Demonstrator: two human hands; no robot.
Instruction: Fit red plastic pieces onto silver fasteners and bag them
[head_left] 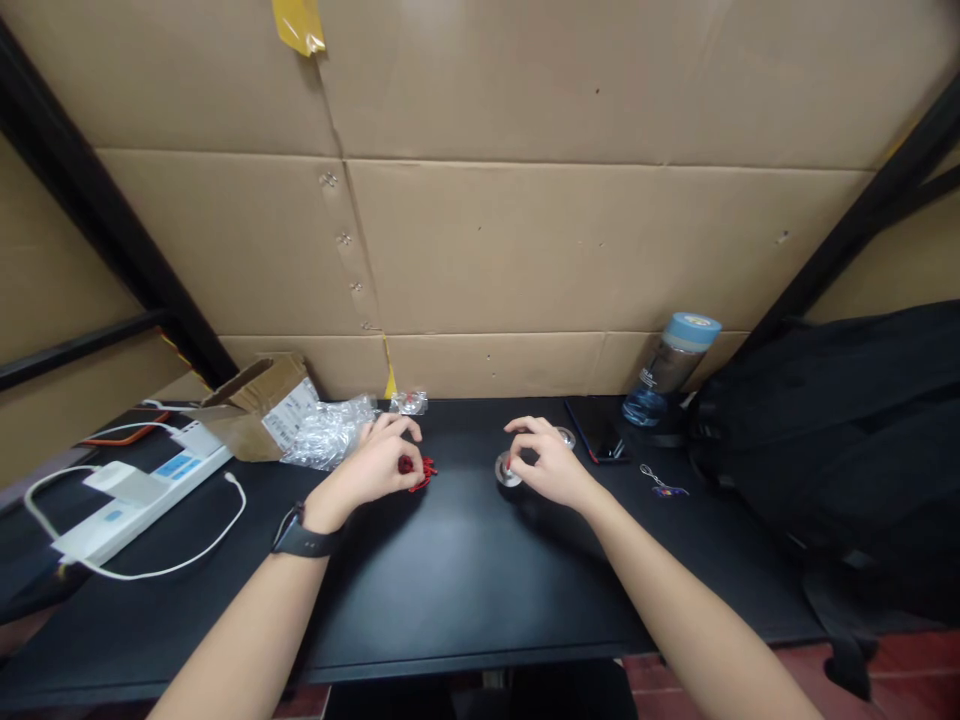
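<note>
My left hand, with a dark watch on its wrist, has thumb and index finger curled together on a small bundle of thin red strands on the black table. My right hand is closed in a pinch over a small round, silvery dish-like thing. A tiny red piece shows at its fingertips, too small to name. Partly behind that hand lies another small round, shiny thing.
Left of my hands are crumpled clear plastic, an open cardboard box and a white power strip with cables. To the right are a phone, a blue-lidded bottle, a small charm and a black backpack. Cardboard walls the back.
</note>
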